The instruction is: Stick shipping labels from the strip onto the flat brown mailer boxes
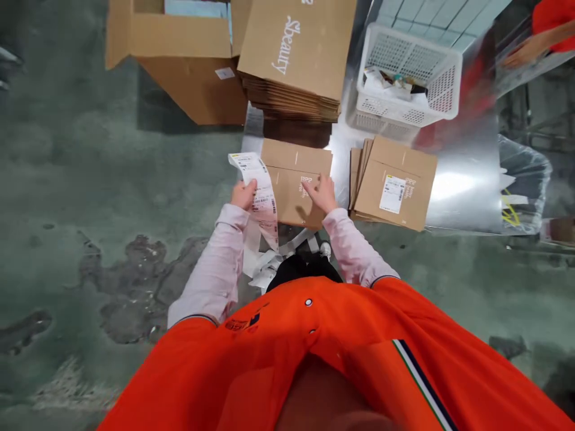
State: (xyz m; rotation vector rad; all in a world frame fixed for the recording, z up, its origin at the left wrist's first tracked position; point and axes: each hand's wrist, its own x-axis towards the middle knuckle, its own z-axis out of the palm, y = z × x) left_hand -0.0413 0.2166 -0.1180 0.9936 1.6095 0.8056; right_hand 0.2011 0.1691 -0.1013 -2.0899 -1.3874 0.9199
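My left hand (244,194) is closed on a strip of printed shipping labels (263,200), which curls down toward the floor. In front of me a flat, folded cardboard box (287,194) with white print lies at the metal table's near edge. Resting on its right side is my right hand (322,193), thumb and fingers apart, gripping nothing I can see. To the right of that hand sits a small stack of flat cardboard boxes (404,173); the top one bears a white shipping label (392,194).
A tall stack of flat boxes (299,48) stands at the back, beside an open carton (179,36). Farther right, a white plastic basket (408,105) holds small items. A clear plastic bag (523,179) hangs past the metal table (462,185). Another person's hand (523,52) shows top right.
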